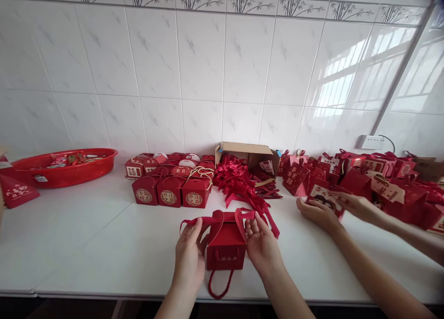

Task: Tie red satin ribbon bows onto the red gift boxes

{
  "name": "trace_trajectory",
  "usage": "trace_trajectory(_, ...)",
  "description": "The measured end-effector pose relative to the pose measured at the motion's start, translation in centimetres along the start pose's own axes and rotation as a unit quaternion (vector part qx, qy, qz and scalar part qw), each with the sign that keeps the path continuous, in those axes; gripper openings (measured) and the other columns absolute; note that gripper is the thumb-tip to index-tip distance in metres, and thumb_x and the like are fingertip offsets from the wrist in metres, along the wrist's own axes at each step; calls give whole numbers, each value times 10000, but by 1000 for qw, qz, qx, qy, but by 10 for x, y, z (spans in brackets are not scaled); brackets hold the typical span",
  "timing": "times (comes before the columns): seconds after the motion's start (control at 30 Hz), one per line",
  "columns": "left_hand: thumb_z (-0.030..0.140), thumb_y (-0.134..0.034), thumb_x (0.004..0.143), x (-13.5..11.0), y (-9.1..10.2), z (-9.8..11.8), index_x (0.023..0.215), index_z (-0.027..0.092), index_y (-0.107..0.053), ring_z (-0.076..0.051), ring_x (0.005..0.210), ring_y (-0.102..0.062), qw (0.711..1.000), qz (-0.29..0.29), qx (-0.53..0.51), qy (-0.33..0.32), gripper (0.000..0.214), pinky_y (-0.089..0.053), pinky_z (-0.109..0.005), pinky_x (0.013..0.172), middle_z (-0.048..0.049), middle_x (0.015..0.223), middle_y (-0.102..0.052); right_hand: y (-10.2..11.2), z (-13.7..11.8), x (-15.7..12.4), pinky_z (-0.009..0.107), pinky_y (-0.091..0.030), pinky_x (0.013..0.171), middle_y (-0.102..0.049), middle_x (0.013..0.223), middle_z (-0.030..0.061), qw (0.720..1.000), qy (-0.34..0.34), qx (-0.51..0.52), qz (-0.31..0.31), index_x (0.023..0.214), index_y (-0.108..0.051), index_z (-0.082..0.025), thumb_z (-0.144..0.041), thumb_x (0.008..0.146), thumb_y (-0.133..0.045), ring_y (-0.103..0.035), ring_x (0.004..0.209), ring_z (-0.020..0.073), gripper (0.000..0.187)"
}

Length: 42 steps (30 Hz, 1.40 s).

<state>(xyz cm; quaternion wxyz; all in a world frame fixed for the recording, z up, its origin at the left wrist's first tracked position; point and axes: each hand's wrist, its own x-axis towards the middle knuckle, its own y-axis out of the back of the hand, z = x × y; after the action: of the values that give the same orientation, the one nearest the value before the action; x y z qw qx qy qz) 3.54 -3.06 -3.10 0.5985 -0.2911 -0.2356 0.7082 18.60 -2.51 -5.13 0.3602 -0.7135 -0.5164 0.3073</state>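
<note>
A small red gift box [226,245] stands upright near the front of the white table, its rope handle [221,295] hanging down at the front. A red ribbon [204,220] runs across the top of the box and sticks out on both sides. My left hand [192,252] pinches the ribbon's left part between thumb and fingers, beside the box. On the other side, my right hand [261,242] pinches the ribbon's right end between thumb and forefinger, the other fingers curled beside the box wall.
Behind lie finished-looking red boxes [182,192] and a cardboard carton [247,147] spilling red ribbons [239,184]. A red basin [76,174] with packets stands left. At right, another person's hands [322,215] hold a red box among several others [398,198].
</note>
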Motion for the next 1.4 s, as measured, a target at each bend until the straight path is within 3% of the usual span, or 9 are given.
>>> trace_trajectory(0.13,302,-824,592,-1,4,10,752,187,-607,-156,790,-652,998,41,-3,-48,293,-517,-236,631,-3,824,-674,2,-10,3,187,-548,524,-645,670,-39,995,-56,60,59,747,-603,-205,-241,689,-764,-653,617,97,175)
trace_trajectory(0.3,255,-856,529,5,7,26,755,185,-609,-109,701,-624,992,83,34,-87,343,-462,-186,565,40,728,-611,0,-25,6,123,-523,489,-657,688,-45,994,-28,76,71,761,-589,-187,-146,684,-762,-637,589,60,194)
trace_trajectory(0.47,305,-776,672,3,7,33,725,167,-559,-137,661,-655,991,89,31,-93,262,-450,-197,531,24,661,-587,0,-29,5,114,-538,511,-669,704,-37,992,-50,75,82,787,-613,-186,-143,760,-692,-645,582,48,94)
trace_trajectory(0.6,296,-540,891,0,9,31,732,157,-519,-166,676,-682,991,119,29,-55,212,-465,-236,551,-21,682,-609,5,-30,4,129,-544,499,-664,669,-29,991,-60,72,99,730,-614,-191,-138,794,-647,-660,584,66,89)
trace_trajectory(0.67,292,-496,916,1,12,30,746,162,-512,-172,692,-687,990,128,28,-45,214,-469,-248,566,-26,705,-617,10,-30,4,155,-554,496,-669,684,-19,992,-53,63,98,733,-627,-195,-149,787,-652,-671,602,89,75)
trace_trajectory(0.77,317,-634,825,4,19,32,739,172,-525,-156,692,-673,989,131,21,-67,201,-460,-237,569,5,717,-598,16,-32,6,187,-578,553,-681,732,-12,996,-19,49,75,768,-643,-205,-193,763,-689,-677,653,106,47)
trace_trajectory(0.93,299,-832,578,11,21,52,706,183,-548,-124,656,-611,975,118,60,-180,333,-449,-212,567,46,668,-552,12,-48,7,176,-565,614,-681,728,-49,997,65,16,38,782,-624,-213,-198,661,-792,-644,645,76,208)
trace_trajectory(1.17,398,-770,650,17,-14,85,705,174,-644,-146,666,-577,944,23,146,-294,264,-467,-247,573,8,690,-605,-33,-89,7,224,-537,629,-677,763,-17,977,179,-109,-41,792,-644,-190,-284,631,-816,-639,683,108,254)
trace_trajectory(1.4,320,-780,650,14,-68,100,827,164,-691,-128,694,-588,916,-102,220,-321,252,-461,-223,582,-17,791,-664,-90,-105,4,235,-512,660,-666,754,-18,917,224,-272,-186,819,-644,-207,-348,710,-746,-620,693,107,206)
